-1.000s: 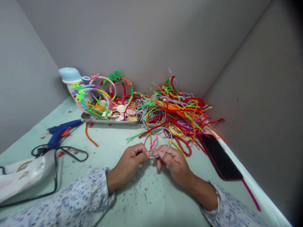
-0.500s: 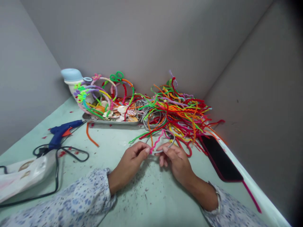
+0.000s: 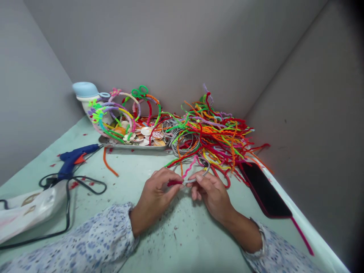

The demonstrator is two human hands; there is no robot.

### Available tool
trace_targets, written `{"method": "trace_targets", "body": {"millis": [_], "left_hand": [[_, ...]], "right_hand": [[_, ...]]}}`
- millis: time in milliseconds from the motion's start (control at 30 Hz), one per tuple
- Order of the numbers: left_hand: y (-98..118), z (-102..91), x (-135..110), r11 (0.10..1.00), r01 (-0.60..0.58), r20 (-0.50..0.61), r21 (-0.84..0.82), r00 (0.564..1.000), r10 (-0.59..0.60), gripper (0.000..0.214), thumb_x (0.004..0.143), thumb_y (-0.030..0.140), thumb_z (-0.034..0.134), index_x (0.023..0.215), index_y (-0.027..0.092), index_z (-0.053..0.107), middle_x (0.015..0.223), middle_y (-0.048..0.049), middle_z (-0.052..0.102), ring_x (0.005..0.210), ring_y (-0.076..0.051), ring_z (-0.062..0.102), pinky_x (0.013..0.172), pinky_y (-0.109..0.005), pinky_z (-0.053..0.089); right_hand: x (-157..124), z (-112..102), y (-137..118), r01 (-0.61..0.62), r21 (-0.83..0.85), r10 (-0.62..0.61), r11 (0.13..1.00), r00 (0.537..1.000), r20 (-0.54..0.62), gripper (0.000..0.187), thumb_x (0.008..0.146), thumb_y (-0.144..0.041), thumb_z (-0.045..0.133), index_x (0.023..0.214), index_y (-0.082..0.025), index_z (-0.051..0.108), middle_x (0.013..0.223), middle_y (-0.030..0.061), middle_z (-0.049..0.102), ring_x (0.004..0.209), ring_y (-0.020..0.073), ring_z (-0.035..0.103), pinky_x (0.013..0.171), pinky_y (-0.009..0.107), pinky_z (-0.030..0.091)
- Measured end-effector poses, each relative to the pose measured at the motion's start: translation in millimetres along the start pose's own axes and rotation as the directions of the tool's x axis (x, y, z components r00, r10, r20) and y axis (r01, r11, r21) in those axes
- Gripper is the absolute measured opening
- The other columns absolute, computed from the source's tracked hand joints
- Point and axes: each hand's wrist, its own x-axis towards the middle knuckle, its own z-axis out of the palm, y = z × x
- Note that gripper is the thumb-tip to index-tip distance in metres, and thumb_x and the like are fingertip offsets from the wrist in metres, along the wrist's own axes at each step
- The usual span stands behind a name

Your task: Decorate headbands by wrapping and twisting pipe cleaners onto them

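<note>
My left hand (image 3: 155,195) and my right hand (image 3: 212,193) meet at the middle of the table, both closed in a pinch. Between them is a thin grey wire hoop (image 3: 205,169), which my right fingers grip at its near edge. My left fingers pinch a pink-red pipe cleaner (image 3: 190,168) where it wraps the hoop; its free end curls up toward the pile. Just behind the hands lies a big heap of coloured pipe cleaners (image 3: 216,134).
A metal tray (image 3: 133,146) with shells and decorated hoops (image 3: 119,112) stands at the back left beside a blue-lidded jar (image 3: 84,91). A blue glue gun (image 3: 72,157) with black cord lies left. A dark phone (image 3: 263,187) rests right. Grey walls enclose the corner.
The hoop has tipped lower and shifted slightly away. My left fingers have turned, bringing a red stretch of the pipe cleaner round the hoop's near edge.
</note>
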Motion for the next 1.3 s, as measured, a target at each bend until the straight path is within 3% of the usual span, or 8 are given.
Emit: {"method": "trace_targets", "body": {"millis": [300, 600, 1033, 1300], "left_hand": [[2.2, -1.9, 1.6, 1.0, -0.017, -0.08, 0.016, 0.997, 0.019, 0.008, 0.079, 0.019, 0.069, 0.087, 0.021, 0.07, 0.083, -0.0034, 0.069, 0.082, -0.018, 0.063, 0.078, -0.032, 0.046], [3.6, -2.4, 1.0, 1.0, 0.012, -0.127, 0.022, 0.992, -0.009, 0.009, 0.078, 0.023, 0.07, 0.087, 0.021, 0.071, 0.082, -0.0037, 0.071, 0.08, -0.019, 0.064, 0.077, -0.033, 0.047], [2.1, -2.7, 1.1, 0.996, -0.051, -0.102, 0.072, 0.993, 0.058, 0.008, 0.08, 0.02, 0.069, 0.087, 0.02, 0.07, 0.082, -0.0032, 0.07, 0.082, -0.018, 0.063, 0.078, -0.033, 0.046], [6.5, -4.2, 1.7, 0.993, -0.008, -0.038, 0.114, 0.999, 0.012, 0.005, 0.084, 0.02, 0.064, 0.087, 0.02, 0.067, 0.084, -0.0023, 0.068, 0.084, -0.017, 0.06, 0.079, -0.031, 0.043]], "right_hand": [[-1.0, -2.3, 1.4, 0.022, -0.014, -0.023, 1.0, 0.998, -0.062, 0.024, 0.086, -0.04, 0.061, 0.079, -0.017, 0.063, 0.066, 0.0005, 0.065, 0.047, 0.0084, 0.051, 0.045, 0.021, 0.037], [5.5, -2.3, -0.9, 0.006, 0.178, 0.023, 0.984, 0.988, -0.156, 0.028, 0.081, -0.041, 0.066, 0.07, -0.017, 0.059, 0.062, -0.0008, 0.063, 0.042, 0.007, 0.05, 0.039, 0.018, 0.034], [4.0, -4.2, -1.4, 0.026, 0.128, -0.008, 0.991, 0.99, -0.141, 0.026, 0.083, -0.038, 0.065, 0.068, -0.017, 0.06, 0.056, -0.0019, 0.06, 0.042, 0.0065, 0.048, 0.041, 0.017, 0.035], [4.2, -7.7, -0.2, 0.085, 0.002, -0.083, 0.996, 0.987, -0.138, 0.026, 0.087, -0.035, 0.061, 0.067, -0.018, 0.061, 0.05, -0.0034, 0.055, 0.043, 0.008, 0.046, 0.046, 0.019, 0.037]]}}
